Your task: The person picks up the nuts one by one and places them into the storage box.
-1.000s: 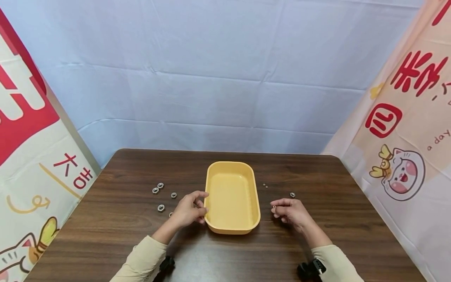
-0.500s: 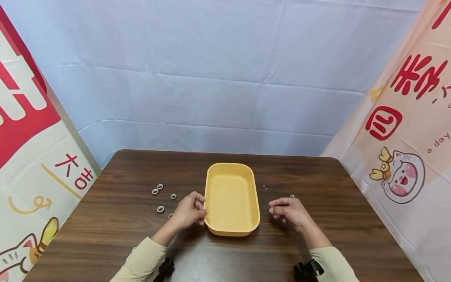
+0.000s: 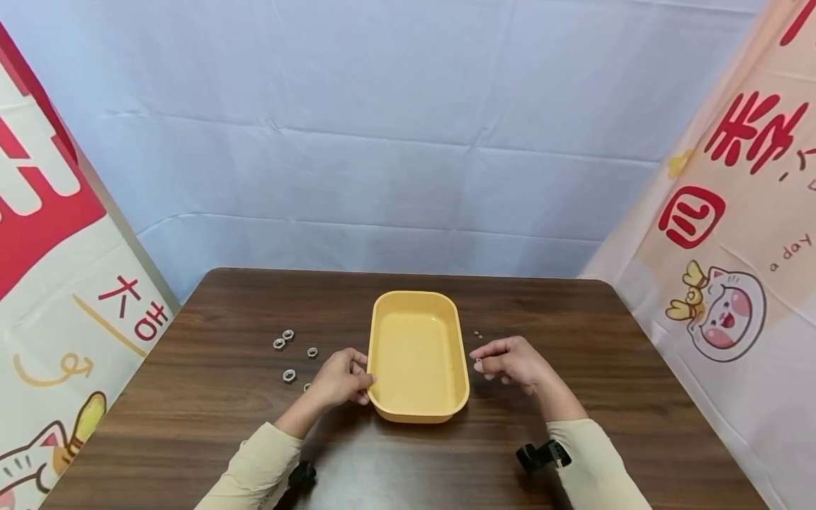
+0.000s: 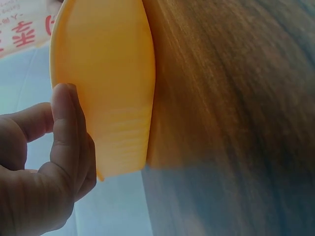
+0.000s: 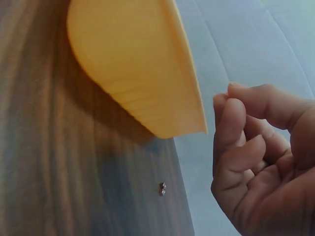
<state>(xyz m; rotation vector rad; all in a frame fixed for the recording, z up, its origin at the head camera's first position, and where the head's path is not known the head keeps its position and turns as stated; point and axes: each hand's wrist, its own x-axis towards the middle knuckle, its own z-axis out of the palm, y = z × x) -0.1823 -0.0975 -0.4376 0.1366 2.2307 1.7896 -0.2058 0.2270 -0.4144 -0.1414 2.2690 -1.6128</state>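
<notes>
A yellow plastic tray (image 3: 417,414) stands on the brown wooden table. My left hand (image 3: 344,377) grips its left rim, and in the left wrist view the fingers (image 4: 66,132) lie along the outer wall. Just off the tray's right side, my right hand (image 3: 515,365) pinches a tiny metal nut (image 3: 478,360) between thumb and index finger. The right wrist view shows those fingertips (image 5: 231,101) together, with the nut hidden. Two very small nuts (image 3: 478,335) lie beyond the right hand, right of the tray; they also show as small shiny nuts (image 5: 162,189) in the right wrist view.
Several larger hex nuts (image 3: 290,375) lie on the table left of the tray, one partly covered by my left hand. The table's far edge (image 3: 408,272) meets a pale cloth backdrop (image 3: 382,177). Printed cloths (image 3: 714,297) hang at both sides.
My right hand has moved left and slightly away from me, closer to the tray, with the tiny nut. It now covers the spot where a larger nut showed. My left hand stays on the rim.
</notes>
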